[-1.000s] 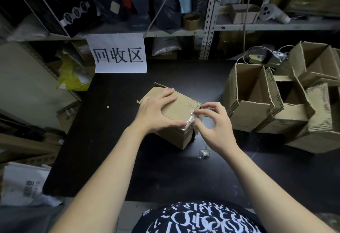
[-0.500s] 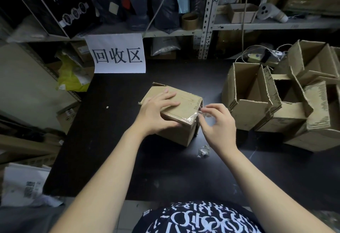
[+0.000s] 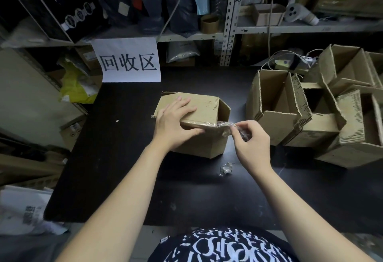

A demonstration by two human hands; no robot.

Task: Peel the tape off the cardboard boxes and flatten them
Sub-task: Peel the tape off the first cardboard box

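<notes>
On my feed, a yellow bag (image 3: 76,87) slumps at the far left, off the table's edge. Just right of it a white sign (image 3: 129,61) with three dark characters hangs from the shelf (image 3: 186,36) over the table's back edge. The black table (image 3: 124,158) fills the middle.

The box (image 3: 204,106) sits on the table, a little left of centre, and I can see a flap standing open at its right end. The left hand (image 3: 172,123) lies on the box top. Its fingers are straight and slightly spread, pressing down, and the thumb reaches along the front top edge.

Clear tape (image 3: 219,125) runs along that edge and lifts away at the right corner, pulled taut toward the right hand (image 3: 250,139). I read its thumb and forefinger as pinching the crumpled free end just beside the box, with the other fingers curled in.

Nearer the person, a small tape ball (image 3: 226,169) lies on the table, apart from the box and both hands. Farther right, open boxes (image 3: 290,116) stand crowded together with their flaps up, touching one another. White cables (image 3: 290,56) lie behind them.
</notes>
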